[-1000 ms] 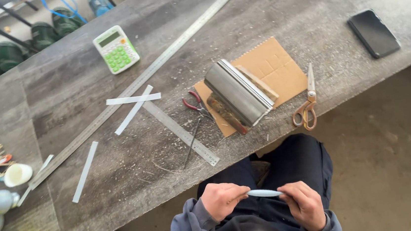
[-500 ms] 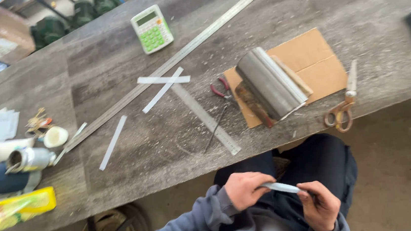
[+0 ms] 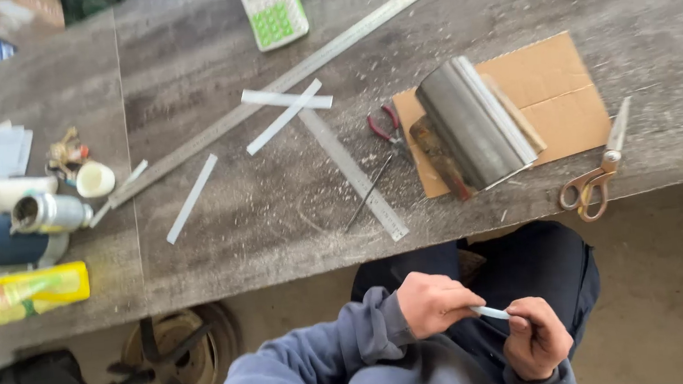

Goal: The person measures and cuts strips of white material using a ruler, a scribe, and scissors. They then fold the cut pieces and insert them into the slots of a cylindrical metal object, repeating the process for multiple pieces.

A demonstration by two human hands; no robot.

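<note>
We sit below the bench (image 3: 295, 221), left hand (image 3: 434, 303) and right hand (image 3: 535, 336) each pinching an end of a white strip (image 3: 490, 312) over our lap; working it, we judge, demands steady, even fingertip pressure.

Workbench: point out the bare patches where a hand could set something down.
The workbench is bare between the calculator and its left seam, and right of the long ruler above the cardboard. Crowded: the left end around the tubes, and around the metal roll and scissors.
</note>
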